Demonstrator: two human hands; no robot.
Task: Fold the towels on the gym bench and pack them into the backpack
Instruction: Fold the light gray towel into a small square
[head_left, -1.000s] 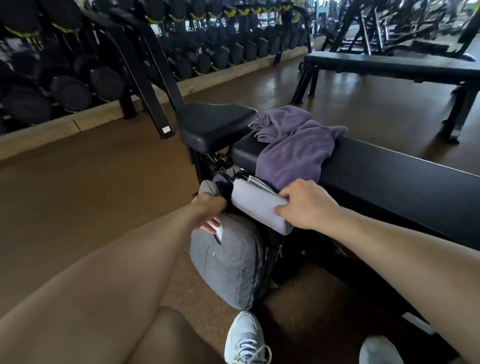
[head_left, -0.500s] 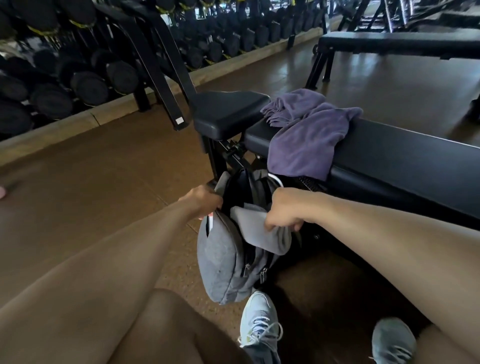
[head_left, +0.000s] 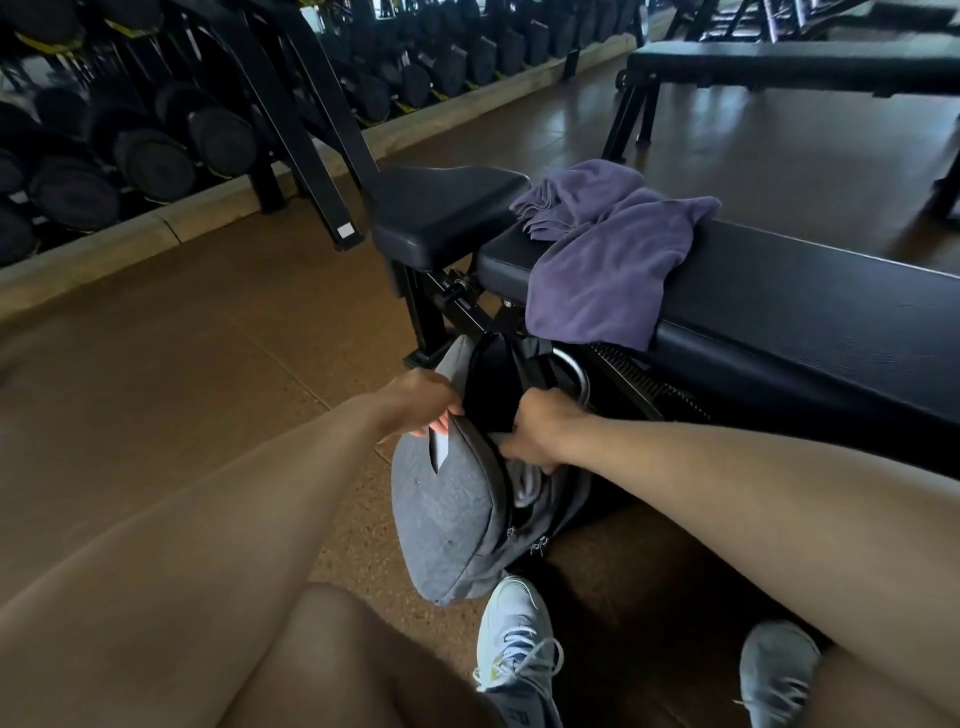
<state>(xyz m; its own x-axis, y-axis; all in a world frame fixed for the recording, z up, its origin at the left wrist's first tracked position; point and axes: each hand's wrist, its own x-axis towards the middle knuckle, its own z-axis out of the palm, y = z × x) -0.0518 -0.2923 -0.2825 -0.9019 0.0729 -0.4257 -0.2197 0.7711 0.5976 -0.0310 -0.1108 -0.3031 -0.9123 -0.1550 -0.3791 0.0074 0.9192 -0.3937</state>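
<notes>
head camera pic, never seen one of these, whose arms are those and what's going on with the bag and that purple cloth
The picture comes from a wide-angle camera worn on a person's head, looking forward and down, so the two bare arms are the wearer's own. The left hand grips the front edge of a grey fabric backpack standing on the floor, holding it open. The right hand reaches into the opening, its fingers curled on a folded light grey towel that is mostly inside. A crumpled purple towel lies unfolded on the black padded gym bench, one end hanging over its edge. The pale sneakers below are the wearer's feet.
</notes>
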